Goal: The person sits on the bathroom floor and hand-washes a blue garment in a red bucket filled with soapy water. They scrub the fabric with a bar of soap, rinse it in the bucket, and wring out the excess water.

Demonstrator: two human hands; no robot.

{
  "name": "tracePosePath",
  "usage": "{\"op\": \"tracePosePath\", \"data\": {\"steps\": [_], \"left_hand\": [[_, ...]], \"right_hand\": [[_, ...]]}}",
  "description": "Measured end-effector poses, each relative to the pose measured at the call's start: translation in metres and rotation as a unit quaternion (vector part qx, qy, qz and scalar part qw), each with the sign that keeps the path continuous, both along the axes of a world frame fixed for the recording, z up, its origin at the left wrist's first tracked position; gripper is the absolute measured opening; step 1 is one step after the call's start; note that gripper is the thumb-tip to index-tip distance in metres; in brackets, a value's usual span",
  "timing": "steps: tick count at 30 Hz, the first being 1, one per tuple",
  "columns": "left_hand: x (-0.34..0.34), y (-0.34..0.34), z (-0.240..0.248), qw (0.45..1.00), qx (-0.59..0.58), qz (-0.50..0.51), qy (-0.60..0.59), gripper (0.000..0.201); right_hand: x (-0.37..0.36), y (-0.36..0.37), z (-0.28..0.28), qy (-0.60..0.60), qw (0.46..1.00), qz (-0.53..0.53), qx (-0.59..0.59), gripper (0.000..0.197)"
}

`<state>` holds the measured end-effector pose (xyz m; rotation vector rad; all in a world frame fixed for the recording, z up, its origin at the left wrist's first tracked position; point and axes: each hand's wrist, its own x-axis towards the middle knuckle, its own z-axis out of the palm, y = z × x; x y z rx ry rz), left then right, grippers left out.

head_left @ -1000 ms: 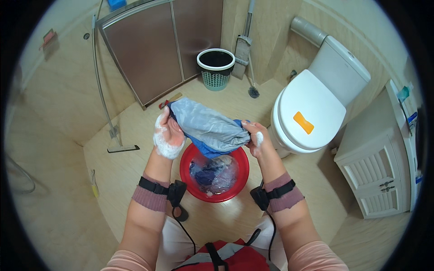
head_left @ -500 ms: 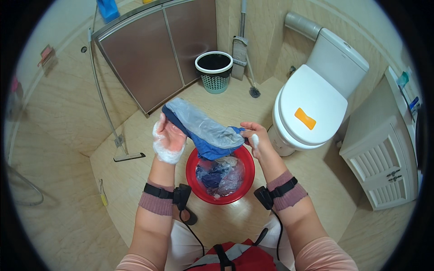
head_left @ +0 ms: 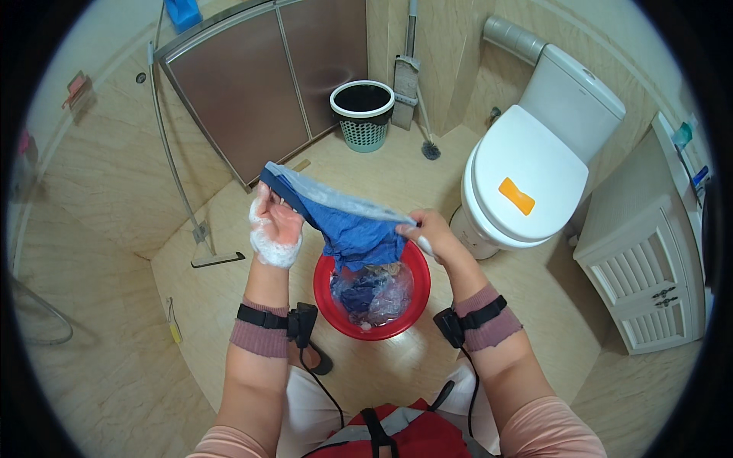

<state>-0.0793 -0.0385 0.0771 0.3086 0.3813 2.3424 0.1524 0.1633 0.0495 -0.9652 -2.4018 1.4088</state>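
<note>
A blue and pale grey wet garment [head_left: 352,229] with a darker blue band along its left edge is stretched out above a red basin [head_left: 323,301]. Foam covers the palm and wrist of my left hand [head_left: 276,227], which faces up; its fingers grip the garment's banded left end and are partly hidden behind it. At the opposite end my right hand [head_left: 429,233] pinches the cloth between thumb and fingers, with a little foam near the thumb. Wet blue and pale laundry [head_left: 372,295] lies in sudsy water inside the basin.
To the right stands a white toilet [head_left: 527,168] with an orange patch on its lid, beside a white louvred cabinet [head_left: 649,267]. A green lattice bin [head_left: 363,130], a mop [head_left: 405,95] and a toilet brush [head_left: 430,149] are at the back. A floor squeegee [head_left: 217,260] leans at left.
The garment has been spread wider and turned, so more blue hangs down and the grey part shows as a narrow strip. My left hand moved slightly left, my right hand slightly outward.
</note>
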Motion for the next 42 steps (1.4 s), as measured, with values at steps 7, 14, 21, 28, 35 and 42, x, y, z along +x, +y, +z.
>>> {"op": "tracePosePath", "data": {"steps": [7, 14, 21, 28, 35, 42], "left_hand": [[0.015, 0.001, 0.005, 0.98, -0.176, 0.038, 0.084, 0.029], [0.021, -0.001, 0.004, 0.851, -0.467, -0.012, 0.24, 0.037], [0.048, 0.013, -0.009, 0.726, -0.56, -0.101, 0.387, 0.04], [0.111, 0.036, -0.019, 0.834, -0.409, -0.302, 0.214, 0.022], [0.108, 0.048, -0.033, 0.85, -0.436, -0.216, 0.203, 0.014], [0.083, 0.052, -0.027, 0.87, -0.437, 0.011, 0.227, 0.011]], "right_hand": [[-0.009, 0.005, 0.0, 0.232, 0.928, -0.14, -0.257, 0.018], [-0.008, -0.011, 0.027, 0.299, 0.887, -0.124, -0.33, 0.017], [-0.012, -0.028, 0.033, 0.346, 0.835, -0.064, -0.423, 0.021], [-0.014, -0.041, 0.034, 0.344, 0.842, -0.004, -0.416, 0.027], [-0.001, -0.05, 0.051, 0.371, 0.797, 0.065, -0.472, 0.033], [0.002, -0.043, 0.04, 0.377, 0.807, 0.055, -0.452, 0.041]]}}
